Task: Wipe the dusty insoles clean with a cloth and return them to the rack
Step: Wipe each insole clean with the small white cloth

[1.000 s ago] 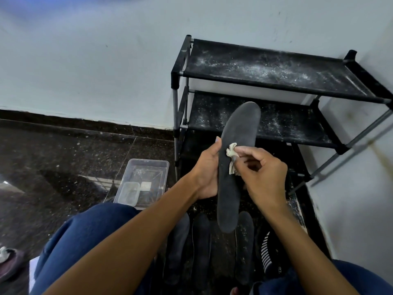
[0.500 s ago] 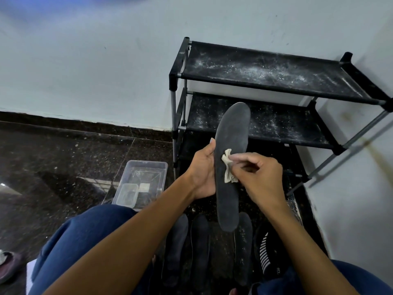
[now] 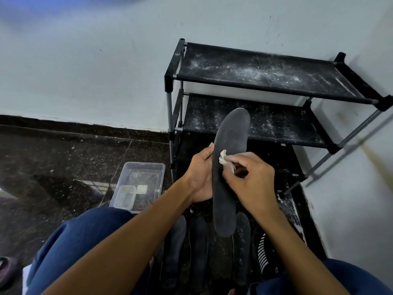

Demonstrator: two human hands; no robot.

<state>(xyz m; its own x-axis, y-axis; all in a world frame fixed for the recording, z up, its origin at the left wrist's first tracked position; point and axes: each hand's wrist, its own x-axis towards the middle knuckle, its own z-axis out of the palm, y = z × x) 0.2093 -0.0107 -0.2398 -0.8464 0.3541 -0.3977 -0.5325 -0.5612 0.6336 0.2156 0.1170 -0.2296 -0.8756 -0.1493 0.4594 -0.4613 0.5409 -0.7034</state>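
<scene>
A long dark grey insole [image 3: 230,135] stands nearly upright in front of the rack, toe end up. My left hand [image 3: 200,175] grips its left edge at mid-length. My right hand [image 3: 253,177] pinches a small crumpled white cloth [image 3: 223,158] and presses it against the insole's face. Three more dark insoles [image 3: 198,245] lie side by side on the floor between my knees. The black rack [image 3: 265,71] stands against the wall, its two visible shelves speckled with white dust and bare.
A clear plastic tub [image 3: 141,184] with a smaller clear box inside sits on the dark speckled floor left of the rack. A black-and-white striped item [image 3: 262,256] lies beside the floor insoles at right. The white wall closes in on the right.
The held insole has shifted slightly left and tilted more upright. My right hand with the cloth has slid a little up along its face.
</scene>
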